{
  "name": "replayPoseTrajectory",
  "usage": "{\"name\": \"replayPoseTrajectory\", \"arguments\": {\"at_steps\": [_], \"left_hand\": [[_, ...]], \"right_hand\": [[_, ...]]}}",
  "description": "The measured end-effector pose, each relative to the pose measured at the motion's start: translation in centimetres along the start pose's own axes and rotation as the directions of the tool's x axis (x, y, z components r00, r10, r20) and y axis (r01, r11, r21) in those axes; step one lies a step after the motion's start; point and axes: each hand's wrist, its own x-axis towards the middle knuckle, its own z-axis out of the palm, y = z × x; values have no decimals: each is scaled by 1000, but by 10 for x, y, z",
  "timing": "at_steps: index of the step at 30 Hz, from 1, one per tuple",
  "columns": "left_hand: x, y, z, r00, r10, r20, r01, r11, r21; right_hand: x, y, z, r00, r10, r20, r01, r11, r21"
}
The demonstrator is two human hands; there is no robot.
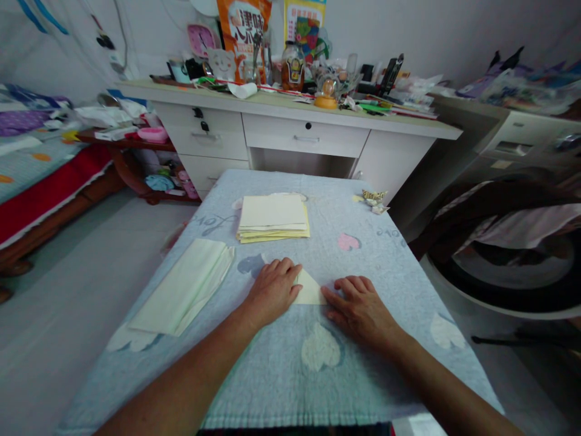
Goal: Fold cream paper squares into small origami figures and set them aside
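Observation:
A small pale yellow folded paper (309, 289), pointed at its top, lies flat on the cloth between my hands. My left hand (275, 289) rests over the paper's left part, its fingers curled and its thumb on the near side; that part is hidden beneath it. At the paper's right corner, my right hand (361, 309) touches with the index fingertip, its fingers spread low over the cloth. Beyond my hands is a stack of cream and yellow paper sheets (273, 213). Left of my left arm lies a pale green folded paper stack (186, 284).
A light blue cloth with heart prints (385, 375) covers the table. Small folded paper pieces (374, 200) sit at its far right corner. Behind stands a white drawer desk (290, 127) crowded with jars and bags. A washing machine (512, 242) is on the right, a bed (49, 181) on the left.

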Motion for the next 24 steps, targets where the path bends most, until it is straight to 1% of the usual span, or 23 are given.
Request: {"name": "replayPoseTrajectory", "arguments": {"at_steps": [3, 7, 9, 11, 14, 17, 20, 24], "left_hand": [[-1, -1, 1, 1000, 9, -9, -9, 1000, -15], [-1, -3, 1, 1000, 14, -17, -15, 999, -42], [-1, -3, 1, 1000, 11, -22, -12, 999, -53], [-1, -3, 1, 1000, 7, -27, -8, 998, -66], [-1, -3, 4, 999, -2, -38, -1, 996, -93], [-2, -5, 10, 996, -27, -81, 16, 991, -133], [-3, -6, 16, 988, -61, -143, 33, 981, -190], [-4, -5, 19, 976, -83, -201, 34, 971, -235]], "right_hand": [[3, -1, -9, 999, -10, 39, 11, 1000, -23], [12, -8, -26, 996, 0, 86, 2, 1000, -23], [20, -13, -33, 994, 19, 112, -21, 1000, 9], [31, -18, -34, 995, 32, 94, -38, 997, 68], [51, -24, -22, 999, 15, 39, -22, 982, 185], [66, -28, -1, 999, 33, 4, -33, 974, 226], [71, -29, 13, 996, 79, -49, -64, 966, 250], [67, -29, 16, 993, 83, -87, -58, 964, 261]]}}
